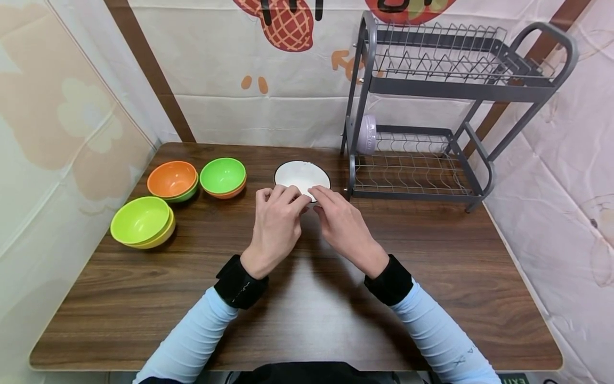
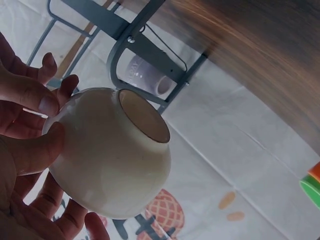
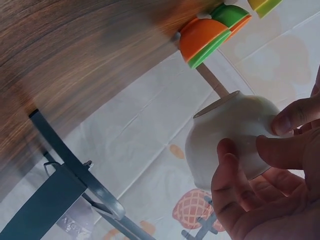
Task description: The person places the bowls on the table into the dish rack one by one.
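Observation:
Both hands hold a white bowl [image 1: 302, 175] with a thin dark rim, in front of the body. In the head view my left hand [image 1: 278, 224] grips its near left side, and my right hand [image 1: 346, 226] its near right side, their fingertips close together. The left wrist view shows the outside of the bowl [image 2: 112, 155] and its round foot, with a thumb and fingers on the wall. In the right wrist view the bowl [image 3: 232, 137] appears from the other side, thumbs and fingers against it. The foot is raised off the table in both wrist views.
At the left stand three stacks: an orange bowl [image 1: 171, 179] in a green one, a green bowl [image 1: 223, 175] in an orange one, and a lime bowl [image 1: 139, 220] in a yellow one. A grey two-tier dish rack [image 1: 460, 88] stands back right, a lavender dish [image 1: 367, 135] on its lower tier.

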Motion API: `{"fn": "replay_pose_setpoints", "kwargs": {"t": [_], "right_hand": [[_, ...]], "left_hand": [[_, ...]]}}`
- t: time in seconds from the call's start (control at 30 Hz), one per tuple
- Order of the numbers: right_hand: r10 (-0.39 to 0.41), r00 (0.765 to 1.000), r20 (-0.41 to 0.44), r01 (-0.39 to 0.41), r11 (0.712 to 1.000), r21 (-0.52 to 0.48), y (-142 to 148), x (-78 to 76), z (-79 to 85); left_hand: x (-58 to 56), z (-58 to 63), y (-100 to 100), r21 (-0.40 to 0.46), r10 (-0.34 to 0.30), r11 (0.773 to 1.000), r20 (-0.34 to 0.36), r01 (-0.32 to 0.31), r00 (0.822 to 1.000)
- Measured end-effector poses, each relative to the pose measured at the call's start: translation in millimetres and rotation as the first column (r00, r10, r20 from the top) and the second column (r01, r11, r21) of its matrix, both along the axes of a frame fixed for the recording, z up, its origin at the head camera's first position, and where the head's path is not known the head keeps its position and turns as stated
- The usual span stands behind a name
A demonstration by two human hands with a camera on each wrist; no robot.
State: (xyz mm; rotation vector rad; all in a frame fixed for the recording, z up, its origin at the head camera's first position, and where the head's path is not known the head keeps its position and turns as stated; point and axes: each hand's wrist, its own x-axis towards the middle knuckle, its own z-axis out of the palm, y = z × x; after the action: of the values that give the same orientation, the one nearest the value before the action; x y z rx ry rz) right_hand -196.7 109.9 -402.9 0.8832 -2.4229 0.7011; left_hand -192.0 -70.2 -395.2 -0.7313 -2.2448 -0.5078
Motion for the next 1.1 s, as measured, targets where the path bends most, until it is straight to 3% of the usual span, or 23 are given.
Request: {"fn": "replay_pose_setpoints", "kwargs": {"t": [0.2, 0.43, 0.83, 1.1], "right_hand": [[0.023, 1.000, -0.004, -0.023, 0.999, -0.043, 5, -1.3, -0.7], [0.032, 0.999, 0.003, -0.032, 0.996, -0.086, 9, -1.9, -3.0], [0.027, 0.995, -0.095, -0.045, 0.979, -0.197, 17, -3.1, -7.2], [-0.032, 0.991, -0.128, -0.001, 0.968, -0.250, 25, -6.5, -4.0]], "left_hand": [[-2.1, 2.4, 5, -0.021, 0.005, 1.000, -0.026, -0.005, 1.000], [-3.6, 3.4, 8, -0.008, -0.036, 0.999, 0.004, 0.036, 0.999], [-8.2, 8.9, 14, 0.022, -0.105, 0.994, -0.007, 0.105, 0.994], [-12.0, 15.3, 22, 0.114, -0.142, 0.983, -0.027, 0.144, 0.989]]}}
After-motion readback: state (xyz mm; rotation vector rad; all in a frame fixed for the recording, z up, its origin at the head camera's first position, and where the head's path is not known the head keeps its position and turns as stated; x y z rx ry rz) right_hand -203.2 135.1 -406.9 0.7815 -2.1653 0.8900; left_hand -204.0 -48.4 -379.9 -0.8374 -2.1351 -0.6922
